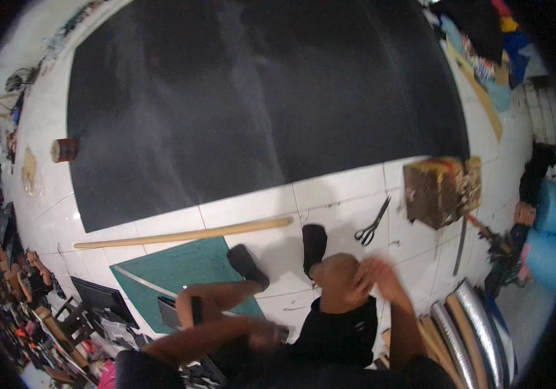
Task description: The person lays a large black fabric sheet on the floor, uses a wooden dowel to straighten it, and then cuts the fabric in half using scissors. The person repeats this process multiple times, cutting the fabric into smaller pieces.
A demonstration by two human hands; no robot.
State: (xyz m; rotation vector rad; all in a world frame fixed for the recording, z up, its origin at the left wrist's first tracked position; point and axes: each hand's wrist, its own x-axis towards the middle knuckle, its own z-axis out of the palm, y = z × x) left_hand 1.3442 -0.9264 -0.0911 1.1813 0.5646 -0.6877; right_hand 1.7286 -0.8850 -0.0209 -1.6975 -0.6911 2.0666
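Sheeting [258, 117], black and matte, fills the view from ten o'clock round past two, spread flat over white floor tiles [330, 188]. Pale, hazy streaks run down it from the far side toward the person, the middle one the brightest, with duller dark bands between. Its near edge is cut straight and climbs gently from a sharp corner at about eight o'clock to another near three, where a boxy block [430, 194] with worn brown sides stands by that corner. At nine, a dark red roll [64, 150] lies against the left edge.

Scissors [372, 223] with black handles rest on the tiles toward four o'clock, blades pointing to about one, clear of the sheeting and near the block. A long tan tube [187, 236] lies at eight, just off the near edge; nearer the person is a green mat [206, 262] with a pale straight strip [143, 281] across it.

The right hand [367, 277], toward half past four, is blurred over the right knee [338, 269]; its fingers look bent, but I cannot tell whether they hold anything or touch the knee. The left hand [266, 332], near six, is low over the lap and also smeared; whether it is open or gripping I cannot tell. Silver and tan rolls [472, 330] stand beyond the right forearm, at four.
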